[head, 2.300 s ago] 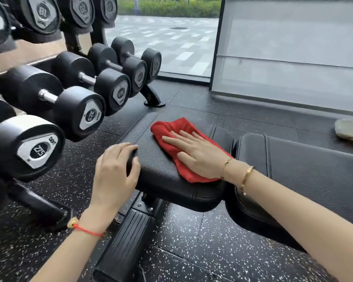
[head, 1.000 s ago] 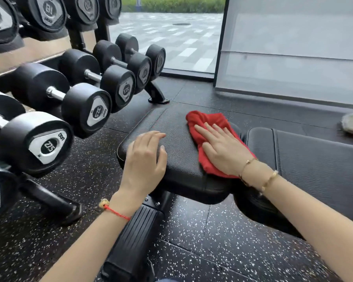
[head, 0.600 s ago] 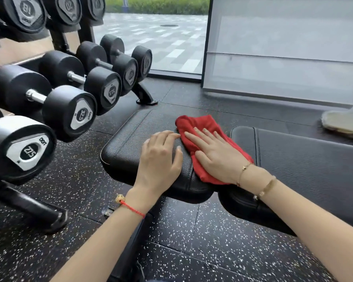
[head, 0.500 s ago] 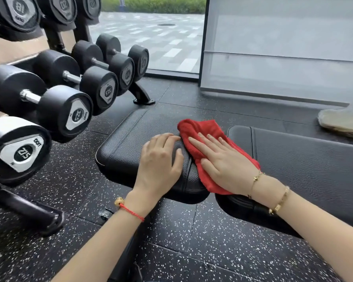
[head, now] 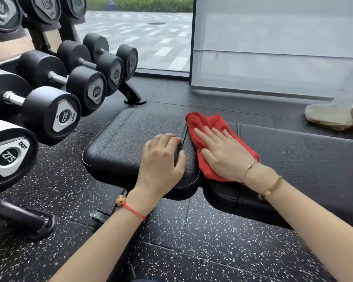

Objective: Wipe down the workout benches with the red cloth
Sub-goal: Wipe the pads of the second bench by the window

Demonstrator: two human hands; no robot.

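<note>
over the gap between the two pads, the red cloth (head: 216,139) has slid right off the seat surface (head: 130,143). right hand (head: 222,154) presses it flat, open grip; left hand (head: 162,159) now rests open beside it. back pad (head: 304,159) likely next.

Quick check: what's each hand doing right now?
Left hand: open, resting on the bench seat, holding nothing.
Right hand: open, pressing the red cloth flat.

Beyond my fingertips, daylight comes through a window (head: 143,37); a dumbbell rack (head: 49,94) stands left of them on black speckled floor (head: 192,241).
</note>
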